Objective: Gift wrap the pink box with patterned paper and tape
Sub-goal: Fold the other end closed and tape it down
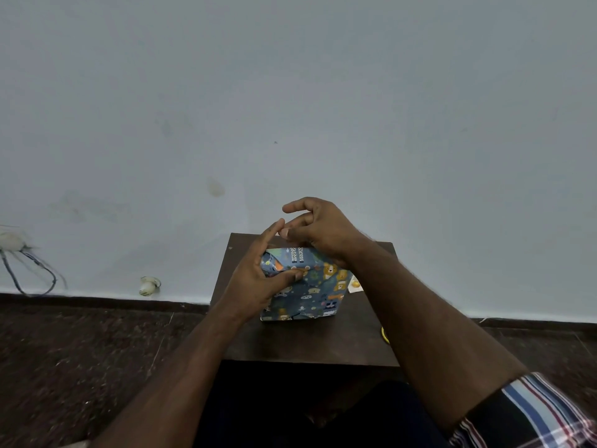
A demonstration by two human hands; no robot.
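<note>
Your left hand (258, 279) pinches a paper fold on the wrapped box (310, 286) while your right hand (319, 231) hovers above, fingers loosely curled, on the table (307, 341).

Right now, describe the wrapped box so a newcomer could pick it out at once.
Start at the small dark brown wooden table against the pale wall. Standing on it, between the person's left hand and right hand, is the box wrapped in blue paper printed with cartoon animals. It is the only patterned, upright thing there; the small items beside it are yellow.
</note>
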